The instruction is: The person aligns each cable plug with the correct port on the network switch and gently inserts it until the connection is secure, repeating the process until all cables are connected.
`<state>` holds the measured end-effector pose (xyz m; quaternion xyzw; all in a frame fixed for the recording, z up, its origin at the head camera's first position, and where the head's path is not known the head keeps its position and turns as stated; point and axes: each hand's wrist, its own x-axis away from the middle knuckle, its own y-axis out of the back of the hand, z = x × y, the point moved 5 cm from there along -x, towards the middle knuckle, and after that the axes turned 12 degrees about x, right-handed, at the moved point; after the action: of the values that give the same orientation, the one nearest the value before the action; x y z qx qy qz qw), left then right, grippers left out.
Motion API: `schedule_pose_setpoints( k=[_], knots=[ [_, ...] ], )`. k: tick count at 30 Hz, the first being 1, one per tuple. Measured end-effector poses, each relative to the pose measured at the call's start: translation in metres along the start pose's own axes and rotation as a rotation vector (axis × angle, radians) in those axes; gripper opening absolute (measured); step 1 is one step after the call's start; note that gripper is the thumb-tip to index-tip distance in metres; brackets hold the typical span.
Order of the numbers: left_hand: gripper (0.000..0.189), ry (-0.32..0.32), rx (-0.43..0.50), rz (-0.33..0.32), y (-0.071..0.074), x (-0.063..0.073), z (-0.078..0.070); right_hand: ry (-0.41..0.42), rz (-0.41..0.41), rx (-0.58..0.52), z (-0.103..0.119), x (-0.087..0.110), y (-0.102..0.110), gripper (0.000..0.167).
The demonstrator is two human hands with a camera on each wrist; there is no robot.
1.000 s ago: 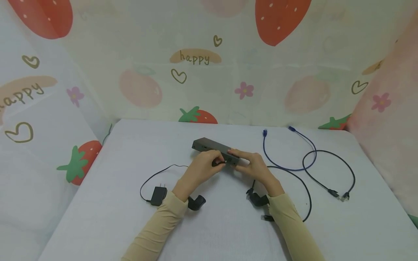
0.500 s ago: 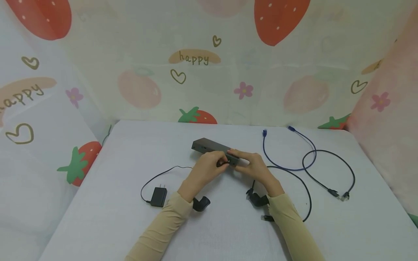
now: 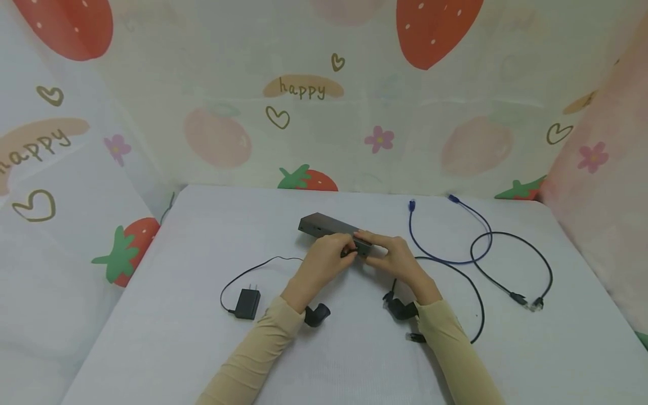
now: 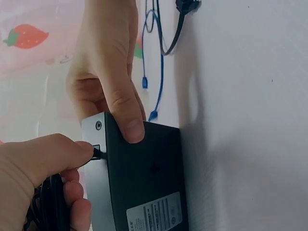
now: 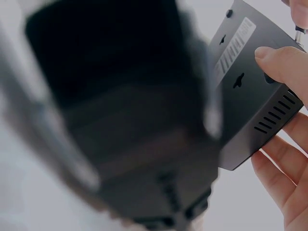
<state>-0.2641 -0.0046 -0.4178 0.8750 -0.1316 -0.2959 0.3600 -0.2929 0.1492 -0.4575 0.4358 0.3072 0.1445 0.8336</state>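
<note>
A dark grey metal box [image 3: 326, 223], which looks like a network switch, is held tilted near the middle of the table. My right hand [image 3: 397, 260] grips its right end, the thumb lying on the underside near a white label [image 4: 155, 214]. At its side edge my left hand [image 3: 320, 261] pinches a black power plug [image 4: 98, 153] against a small port. A silver tip [image 5: 299, 36] shows in the right wrist view; how deep it sits I cannot tell. Bundled black cord [image 4: 50, 204] lies within the left fingers.
A black power adapter [image 3: 247, 304] with a thin cord lies left of my left forearm. On the right, a blue network cable [image 3: 458, 263] and black network cables [image 3: 544, 264] lie in loops. Patterned cloth [image 3: 314, 135] walls the table's back and sides.
My left hand has moved slightly right with the plug, closer to the box's right end. The adapter cord shifted slightly along. My right hand and the box stay nearly still.
</note>
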Motion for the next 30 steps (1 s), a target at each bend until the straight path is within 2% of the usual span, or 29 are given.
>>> schedule_pose_setpoints(
  k=[6,10,22,30],
  knots=[
    [0.005,0.002,-0.062,0.026,-0.001,-0.002,-0.007,0.002,0.0,-0.009,0.0,0.0,0.0,0.057],
    [0.005,0.017,-0.068,0.028,-0.002,-0.003,-0.009,0.004,-0.004,-0.009,-0.001,0.0,0.0,0.057],
    [0.008,0.009,-0.025,-0.031,-0.001,0.0,-0.008,-0.001,0.005,-0.026,-0.002,0.0,-0.002,0.058],
    [0.014,0.036,0.018,-0.078,0.004,0.008,-0.003,0.017,-0.043,0.035,0.001,-0.001,-0.002,0.056]
  ],
)
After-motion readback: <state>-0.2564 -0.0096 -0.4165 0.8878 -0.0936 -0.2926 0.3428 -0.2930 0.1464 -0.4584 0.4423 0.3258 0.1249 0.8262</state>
